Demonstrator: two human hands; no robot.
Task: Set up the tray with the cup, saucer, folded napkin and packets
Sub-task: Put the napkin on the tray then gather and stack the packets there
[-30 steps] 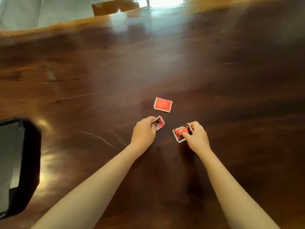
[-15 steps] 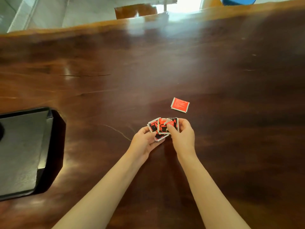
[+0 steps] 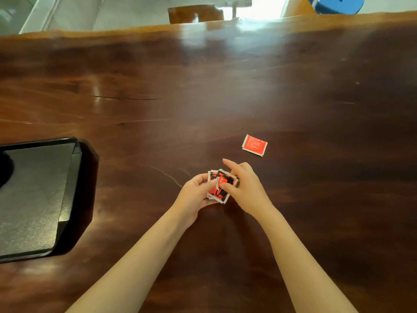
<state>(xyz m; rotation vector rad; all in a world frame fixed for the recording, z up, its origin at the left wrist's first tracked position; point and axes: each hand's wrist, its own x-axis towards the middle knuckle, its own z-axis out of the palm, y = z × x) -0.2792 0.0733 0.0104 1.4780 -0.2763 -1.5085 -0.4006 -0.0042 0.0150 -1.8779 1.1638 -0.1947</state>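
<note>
To the right of the black tray (image 3: pixel 72 184), over a dark wooden table (image 3: pixel 225 86), a person squares up a stack of packets (image 3: pixel 220 185) between both hands. The left hand (image 3: pixel 194 195) cradles the red, black and white sachets from the side nearer the tray, fingers curled round their edge. The right hand (image 3: pixel 247 192) pinches them from the side away from the tray, thumb on the top face and forefinger stuck out free. The packets in the stack cannot be counted, though more than one edge shows. One loose packet (image 3: pixel 254 145), red face up, lies flat on the wood, farther from the tray than the hands, and neither hand touches it.

The tray sits well apart from the hands and is cut off by the picture's left edge. The part of its floor that shows is grey, with a dark shape (image 3: pixel 5 170) at the very edge, too cropped to say whether it is the cup, the saucer or something else. No napkin is in view.

On this evidence the packets appear to be at the gathering stage: some are in hand, one is yet to be picked up, and none is seen on the tray. What seems left is that last pickup, the carry across to the tray and the laying down. How the cup, saucer and napkin stand cannot be told.
</note>
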